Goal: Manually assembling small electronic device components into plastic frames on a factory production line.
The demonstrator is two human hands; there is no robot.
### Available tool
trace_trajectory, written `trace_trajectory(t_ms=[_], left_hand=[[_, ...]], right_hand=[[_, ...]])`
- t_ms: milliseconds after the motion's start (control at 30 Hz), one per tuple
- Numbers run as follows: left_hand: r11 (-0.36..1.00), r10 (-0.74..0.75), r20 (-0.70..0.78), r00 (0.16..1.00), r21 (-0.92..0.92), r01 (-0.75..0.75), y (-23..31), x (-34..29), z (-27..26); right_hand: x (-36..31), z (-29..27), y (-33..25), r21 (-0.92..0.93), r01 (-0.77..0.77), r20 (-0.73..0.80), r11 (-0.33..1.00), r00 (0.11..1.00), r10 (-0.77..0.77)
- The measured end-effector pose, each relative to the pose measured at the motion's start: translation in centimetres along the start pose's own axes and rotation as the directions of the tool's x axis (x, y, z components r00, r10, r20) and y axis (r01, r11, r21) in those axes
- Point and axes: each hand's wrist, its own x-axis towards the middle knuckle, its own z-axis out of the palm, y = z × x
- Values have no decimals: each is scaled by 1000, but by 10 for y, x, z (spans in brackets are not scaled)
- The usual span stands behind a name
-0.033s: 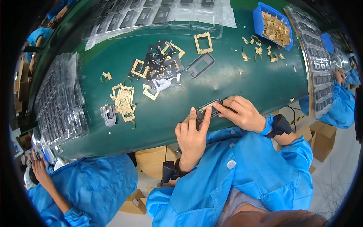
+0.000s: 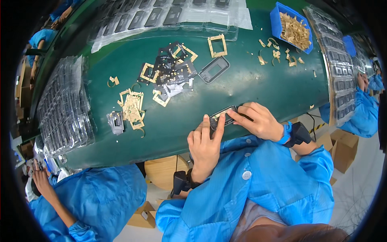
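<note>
Near the table's front edge, a small dark rectangular plastic housing lies tilted between my hands, with a pale, cream-coloured frame-like piece along its inside. My left hand grips its left end, one fingertip pressing on the pale piece and another at the rim. My right hand holds the right end, its index fingertip pressed down inside and the other fingers curled behind. The thumbs and the underside of the housing are hidden. Farther back lies another dark housing with a rectangular window, apart from both hands.
Beyond my hands are a pile of black and cream frame-shaped pieces, a single cream frame and peeled backing scraps. A blue bin of tan scraps stands far right. Clear trays edge the green table. Co-workers sit either side.
</note>
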Motion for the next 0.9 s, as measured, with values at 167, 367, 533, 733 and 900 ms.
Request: trace_trajectory(t_ms=[167, 367, 533, 733, 900], left_hand=[[1000, 7, -20, 1000, 22, -6, 1, 0, 2], [1000, -9, -27, 1000, 23, 9, 2, 0, 3], [998, -54, -145, 988, -48, 47, 1, -3, 9], [983, -79, -168, 983, -175, 49, -2, -2, 5], [948, -111, -175, 978, -315, 51, -6, -4, 3]], right_hand=[[3, -1, 0, -18, -5, 43, 1000, 999, 5], [3, 0, 0, -10, -13, 15, 1000, 1000, 14], [8, -7, -6, -48, -12, 29, 999, 999, 13], [34, -29, 7, 140, -102, 221, 985, 973, 69], [66, -9, 14, 196, 35, 206, 980, 976, -76]])
